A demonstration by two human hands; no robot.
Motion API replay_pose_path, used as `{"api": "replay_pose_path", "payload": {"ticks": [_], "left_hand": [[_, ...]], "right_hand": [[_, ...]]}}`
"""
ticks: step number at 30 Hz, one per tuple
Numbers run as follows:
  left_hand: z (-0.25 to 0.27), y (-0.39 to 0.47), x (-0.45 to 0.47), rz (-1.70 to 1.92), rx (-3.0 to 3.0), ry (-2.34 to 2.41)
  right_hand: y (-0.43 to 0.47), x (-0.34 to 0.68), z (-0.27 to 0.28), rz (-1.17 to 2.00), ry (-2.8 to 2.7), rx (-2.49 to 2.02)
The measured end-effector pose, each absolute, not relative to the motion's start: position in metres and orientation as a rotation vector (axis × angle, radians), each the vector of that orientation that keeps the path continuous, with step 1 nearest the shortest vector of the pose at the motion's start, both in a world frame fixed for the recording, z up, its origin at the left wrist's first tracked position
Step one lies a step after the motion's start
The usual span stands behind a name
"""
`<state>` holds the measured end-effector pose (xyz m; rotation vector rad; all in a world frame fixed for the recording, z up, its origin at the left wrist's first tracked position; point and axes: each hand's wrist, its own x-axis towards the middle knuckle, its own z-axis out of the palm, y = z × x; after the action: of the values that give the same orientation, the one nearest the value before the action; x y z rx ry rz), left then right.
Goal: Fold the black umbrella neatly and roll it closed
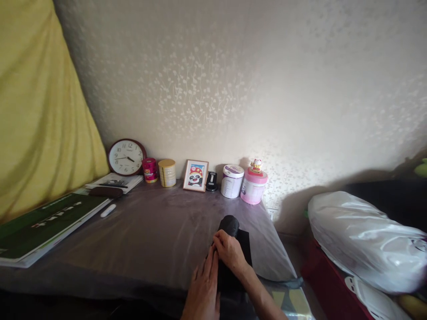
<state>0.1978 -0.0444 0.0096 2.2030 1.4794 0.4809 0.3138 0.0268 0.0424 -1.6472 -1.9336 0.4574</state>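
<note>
A black fabric bundle [229, 224] with a rounded far end lies near the front right of the table; I cannot make out its exact kind. Beside and under it, a flat black piece [245, 242] shows to the right. My left hand [204, 282] rests along the bundle's left side, its fingers stretched out and close together. Across the top lies my right hand [230, 251], fingers curled and pinching at the bundle's left edge, near the left fingertips. Both hands hide much of the bundle's middle and near part.
A grey cloth covers the table [150, 240]. Along the wall stand a clock [126, 157], several tins, a framed panda picture [195, 176] and a pink tub [254, 189] topped by a figurine. A green book [50, 222] lies left; a white plastic bag [363, 240] sits right.
</note>
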Motion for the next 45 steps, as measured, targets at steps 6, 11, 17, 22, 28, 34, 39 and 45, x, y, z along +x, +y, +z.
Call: {"api": "replay_pose_path", "payload": {"ticks": [6, 11, 17, 22, 28, 34, 39, 45], "left_hand": [[-0.004, -0.04, 0.195, 0.536, 2.123, 1.379], [-0.007, -0.037, 0.193, 0.514, 2.067, 1.392], [-0.003, -0.037, 0.191, 0.478, 2.058, 1.379], [0.001, -0.037, 0.19, 0.461, 1.999, 1.401], [-0.007, -0.037, 0.19, 0.572, 2.003, 1.356], [-0.003, -0.038, 0.191, 0.579, 1.982, 1.362], [0.006, -0.041, 0.191, 0.586, 1.929, 1.375], [0.004, -0.039, 0.191, 0.624, 1.921, 1.373]], "right_hand": [[0.004, 0.328, 0.035, 0.447, -1.977, -1.262], [0.007, 0.339, 0.029, 0.304, -2.208, -1.122], [0.05, 0.346, 0.022, 0.282, -2.267, -1.166], [0.09, 0.351, 0.017, 0.297, -2.206, -1.269], [0.11, 0.367, 0.014, 0.39, -1.827, -1.496], [0.076, 0.422, 0.009, 0.341, -1.478, -1.716], [0.028, 0.437, 0.003, 0.803, -1.161, -1.71], [-0.004, 0.405, 0.006, 0.736, -1.272, -1.711]]}}
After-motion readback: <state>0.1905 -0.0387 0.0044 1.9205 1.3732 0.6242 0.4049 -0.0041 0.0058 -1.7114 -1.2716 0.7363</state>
